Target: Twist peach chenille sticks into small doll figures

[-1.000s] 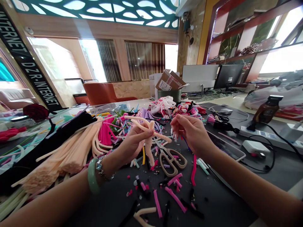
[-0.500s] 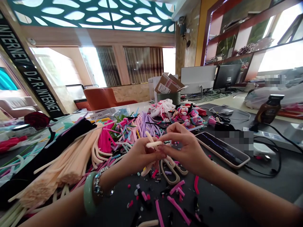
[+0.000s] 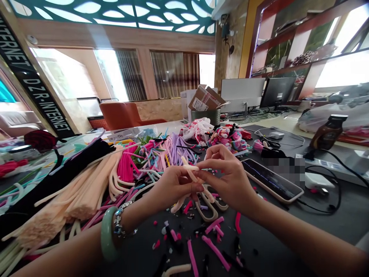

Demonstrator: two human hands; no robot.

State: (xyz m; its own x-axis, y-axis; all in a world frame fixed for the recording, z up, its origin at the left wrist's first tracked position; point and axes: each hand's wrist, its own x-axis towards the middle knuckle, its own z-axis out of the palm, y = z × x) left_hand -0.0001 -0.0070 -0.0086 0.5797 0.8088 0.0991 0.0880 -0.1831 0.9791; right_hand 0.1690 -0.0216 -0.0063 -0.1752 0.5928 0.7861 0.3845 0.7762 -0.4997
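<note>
Just changed: right hand (image 3: 227, 177) no longer apart from left hand (image 3: 173, 188), the two now closed in at the centre of the view, fingertips nearly meeting over a bent peach chenille stem (image 3: 190, 168). Left hand clenched around the stem's lower length, fingers curled and thumb on top; right hand grasping the upper part between thumb and bent forefinger, so the stem now in the grip of both hands rather than one. Exact crossing or twist hidden behind the fingers, impossible to make out. Stem held in the air above a dark work mat (image 3: 265, 238), one loose end drooping toward 6 o'clock, just above the beige handles of a pair of scissors (image 3: 221, 206), apparently not touching them. Around the hands: lilac chenille stems (image 3: 180, 150) at 12 o'clock, a heap of small twisted multicoloured figures (image 3: 227, 138) at 1 o'clock, a phone (image 3: 269, 179) at 3 o'clock, pink offcuts (image 3: 216, 252) at 5 o'clock, and a long bundle of peach stems (image 3: 77, 192) at 8 o'clock, with hot pink stems (image 3: 125, 167) at 10 o'clock. On the left wrist, a jade bangle (image 3: 106, 234) and a beaded bracelet (image 3: 118, 225).
</note>
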